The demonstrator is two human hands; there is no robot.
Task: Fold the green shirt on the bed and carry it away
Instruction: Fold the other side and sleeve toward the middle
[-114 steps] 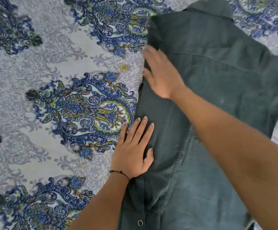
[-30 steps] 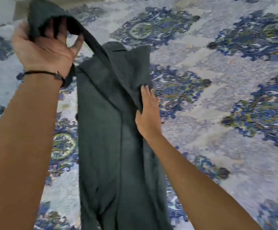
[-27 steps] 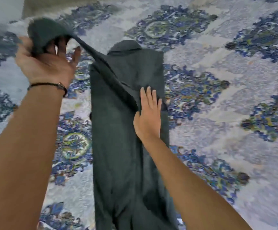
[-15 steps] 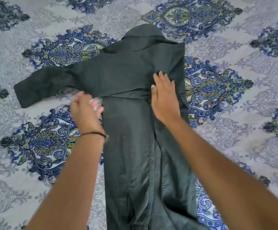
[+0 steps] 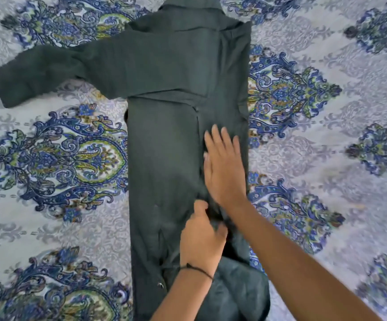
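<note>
The dark green shirt (image 5: 164, 147) lies lengthwise on the bed, collar at the far end, both sides folded inward into a narrow strip. One sleeve (image 5: 37, 72) stretches flat across the chest and out to the left. My right hand (image 5: 225, 167) presses flat, fingers spread, on the right half of the strip. Just below it, my left hand (image 5: 201, 239) curls its fingers into a fold of fabric at the shirt's middle seam. A black cord circles my left wrist. The shirt's lower end bunches loosely near the bottom edge of the view.
The bedsheet (image 5: 326, 147) is pale grey with large blue, green and yellow paisley medallions, and it surrounds the shirt on every side. A metal snap button (image 5: 160, 285) shows on the shirt's lower placket.
The sleeve that my left hand held up now lies flat out to the left. My left hand has come down to the middle seam, and my right hand has slid lower along the right fold.
</note>
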